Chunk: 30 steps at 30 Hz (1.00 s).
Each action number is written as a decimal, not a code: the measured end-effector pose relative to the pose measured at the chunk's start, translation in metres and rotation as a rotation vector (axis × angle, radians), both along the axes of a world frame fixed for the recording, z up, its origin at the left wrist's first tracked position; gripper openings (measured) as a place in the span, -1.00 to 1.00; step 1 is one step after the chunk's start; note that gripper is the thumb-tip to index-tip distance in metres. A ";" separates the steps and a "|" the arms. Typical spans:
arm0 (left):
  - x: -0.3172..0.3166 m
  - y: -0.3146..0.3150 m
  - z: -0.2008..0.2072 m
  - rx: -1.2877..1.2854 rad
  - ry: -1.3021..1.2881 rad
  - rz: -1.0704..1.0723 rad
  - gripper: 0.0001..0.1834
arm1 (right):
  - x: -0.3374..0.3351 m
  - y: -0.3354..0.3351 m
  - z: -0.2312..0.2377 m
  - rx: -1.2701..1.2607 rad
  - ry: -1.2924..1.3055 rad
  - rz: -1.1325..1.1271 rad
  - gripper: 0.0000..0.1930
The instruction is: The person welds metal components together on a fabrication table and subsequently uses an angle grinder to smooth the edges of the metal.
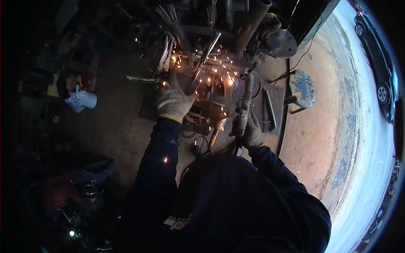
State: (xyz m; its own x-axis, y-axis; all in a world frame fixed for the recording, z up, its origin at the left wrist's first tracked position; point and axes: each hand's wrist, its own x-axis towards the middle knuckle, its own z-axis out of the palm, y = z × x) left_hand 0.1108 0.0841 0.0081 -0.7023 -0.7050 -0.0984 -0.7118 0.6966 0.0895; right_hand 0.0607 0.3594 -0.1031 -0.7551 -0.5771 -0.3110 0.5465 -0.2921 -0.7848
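Observation:
My left hand [174, 101], in a pale knitted glove with a yellow cuff edge, is among metal parts on the workbench [278, 101]. Its fingertips are lost in shadow; the hand looks curled on something I cannot make out. Beside it a shiny metal handle [141, 79] sticks out to the left, and locking pliers [165, 55] stand just beyond. My right hand [252, 133], gloved too, is closed round the lower end of a long grey bar-shaped tool [247, 95]. Orange sparks [230, 82] scatter between and beyond my hands. A copper-coloured clamp [195, 118] lies close to my left wrist.
Upright metal tubes [253, 21] and a round dark metal plate [282, 43] stand at the back. A worn stool [303, 89] is right of the bench. A cable [295, 65] hangs there. Farther left a person [80, 99] is in shadow. A dark car [373, 55] stands outside.

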 end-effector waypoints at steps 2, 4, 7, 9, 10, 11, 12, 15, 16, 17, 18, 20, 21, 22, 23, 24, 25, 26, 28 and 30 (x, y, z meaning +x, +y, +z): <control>-0.008 0.015 0.019 0.050 -0.002 0.031 0.29 | -0.017 0.017 -0.018 0.218 0.342 -0.086 -0.51; -0.006 0.013 0.015 0.031 0.040 0.014 0.30 | -0.030 0.023 -0.001 0.069 0.265 -0.236 -0.53; -0.002 0.014 0.016 0.031 0.125 -0.022 0.31 | -0.048 0.031 0.101 0.046 0.330 -0.324 -0.58; 0.003 0.009 0.024 0.006 0.067 0.003 0.31 | -0.067 0.029 0.157 0.200 0.416 -0.362 -0.59; 0.006 0.006 0.019 -0.046 0.057 0.000 0.31 | -0.081 0.020 0.174 0.092 0.442 -0.461 -0.64; 0.007 0.005 0.016 -0.091 0.046 -0.004 0.30 | -0.099 0.010 0.188 -0.013 0.467 -0.558 -0.68; 0.001 0.008 0.019 -0.066 -0.007 -0.001 0.31 | -0.124 0.006 0.197 -0.037 0.543 -0.595 -0.67; -0.004 0.013 0.032 -0.011 -0.135 0.029 0.32 | -0.185 -0.020 0.236 0.075 0.717 -0.714 -0.59; -0.005 0.016 0.036 0.006 -0.150 0.034 0.32 | -0.205 -0.028 0.246 0.139 0.748 -0.747 -0.55; -0.006 0.018 0.038 0.024 -0.168 0.040 0.32 | -0.225 -0.037 0.249 0.203 0.775 -0.778 -0.51; -0.006 0.016 0.033 0.018 -0.176 0.038 0.32 | -0.241 -0.046 0.249 0.267 0.799 -0.804 -0.47; -0.007 0.011 0.021 0.006 -0.194 0.038 0.31 | -0.259 -0.062 0.251 0.388 0.849 -0.829 -0.34; -0.005 0.011 0.022 0.006 -0.165 0.036 0.31 | -0.263 -0.069 0.250 0.457 0.869 -0.835 -0.27; -0.003 0.013 0.021 0.007 -0.135 0.033 0.31 | -0.266 -0.075 0.247 0.497 0.836 -0.795 -0.26; -0.002 0.014 0.020 0.009 -0.107 0.029 0.31 | -0.270 -0.080 0.243 0.519 0.864 -0.798 -0.25; 0.002 0.015 0.019 -0.009 -0.063 0.021 0.24 | -0.273 -0.085 0.237 0.540 0.889 -0.799 -0.24; 0.003 0.016 0.019 -0.026 -0.020 0.011 0.18 | -0.275 -0.090 0.231 0.563 0.914 -0.799 -0.23; 0.002 0.017 0.017 -0.089 -0.010 -0.035 0.07 | -0.280 -0.089 0.224 0.614 0.958 -0.787 -0.23; 0.005 0.014 0.014 -0.269 -0.038 -0.147 -0.18 | -0.283 -0.089 0.214 0.650 0.988 -0.727 -0.21; 0.016 0.001 0.004 -0.358 -0.070 -0.255 -0.46 | -0.257 -0.098 0.215 0.667 0.909 -0.596 -0.18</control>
State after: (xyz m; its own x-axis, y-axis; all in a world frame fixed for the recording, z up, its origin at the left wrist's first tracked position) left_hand 0.1271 0.0848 0.0119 -0.8583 -0.5088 0.0669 -0.5093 0.8287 -0.2319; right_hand -0.1965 0.2615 0.1114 -0.9350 -0.0089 0.3544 -0.3419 0.2875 -0.8947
